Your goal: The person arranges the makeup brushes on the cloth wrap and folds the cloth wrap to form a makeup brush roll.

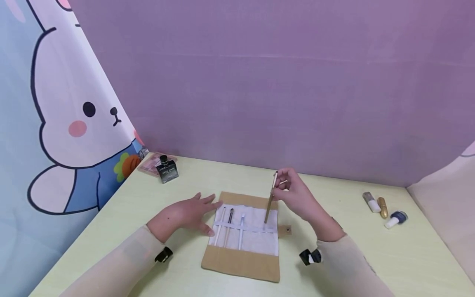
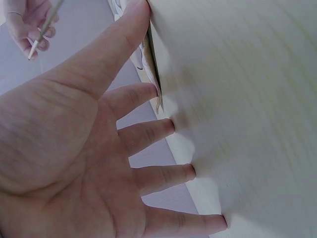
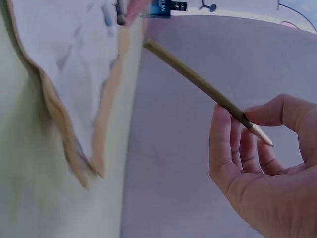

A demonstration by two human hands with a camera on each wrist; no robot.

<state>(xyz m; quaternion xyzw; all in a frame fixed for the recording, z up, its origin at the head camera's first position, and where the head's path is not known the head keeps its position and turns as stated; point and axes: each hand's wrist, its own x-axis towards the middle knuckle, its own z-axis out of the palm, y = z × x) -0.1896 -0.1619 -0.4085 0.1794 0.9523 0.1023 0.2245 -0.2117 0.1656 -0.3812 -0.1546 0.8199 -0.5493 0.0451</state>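
A tan brush roll (image 1: 241,262) with a pale lining lies unfolded on the table. Three slim makeup brushes (image 1: 229,227) sit side by side under its elastic band, towards the left. My right hand (image 1: 297,198) pinches another makeup brush (image 1: 269,208) between thumb and fingers, above the roll's right part. In the right wrist view this brush (image 3: 193,77) has a long olive-gold handle and a lighter, tapered end near the palm. Fingers spread, my left hand (image 1: 191,213) rests at the roll's left edge, its fingertips (image 2: 185,171) down on the table and its thumb at the lining.
A dark perfume bottle (image 1: 168,170) stands by a pink palette (image 1: 150,164) at the back left. Over on the right lie a small clear bottle with a white cap (image 1: 371,202), a gold tube (image 1: 383,207) and a dark blue bottle (image 1: 399,217). A purple cloth backdrop (image 1: 259,90) rises behind the table.
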